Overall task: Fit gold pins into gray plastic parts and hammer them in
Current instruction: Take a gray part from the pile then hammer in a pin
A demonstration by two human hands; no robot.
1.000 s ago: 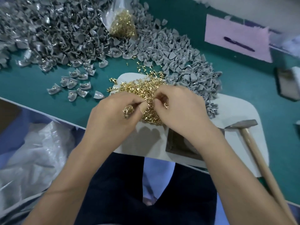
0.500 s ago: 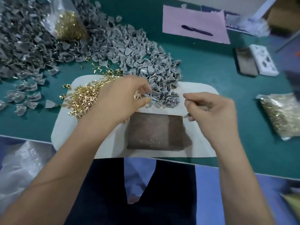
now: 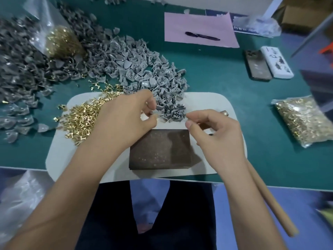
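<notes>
A heap of loose gold pins (image 3: 81, 120) lies on the left of a white board (image 3: 225, 103). Gray plastic parts (image 3: 144, 69) spill from the green table onto the board's far edge. My left hand (image 3: 124, 114) reaches over the pins and pinches one gray part (image 3: 154, 112) at the near edge of that spill. My right hand (image 3: 216, 130) hovers just right of it, thumb and forefinger pinched together on a gold pin that is almost hidden. A dark block (image 3: 158, 150) sits below both hands. The hammer's head (image 3: 224, 112) peeks out behind my right hand; its wooden handle (image 3: 270, 199) runs toward me.
A big pile of darker gray parts (image 3: 18, 69) fills the far left, with a clear bag of pins (image 3: 61, 40) on it. Another bag of pins (image 3: 304, 120) lies right. A pink sheet (image 3: 180, 20) with a pen (image 3: 201, 36) and two phones (image 3: 266, 64) lie behind.
Both hands left the gold pin heap and drew apart. My left hand moved right to the edge of the gray parts and took one; my right hand moved right, fingers still pinched.
</notes>
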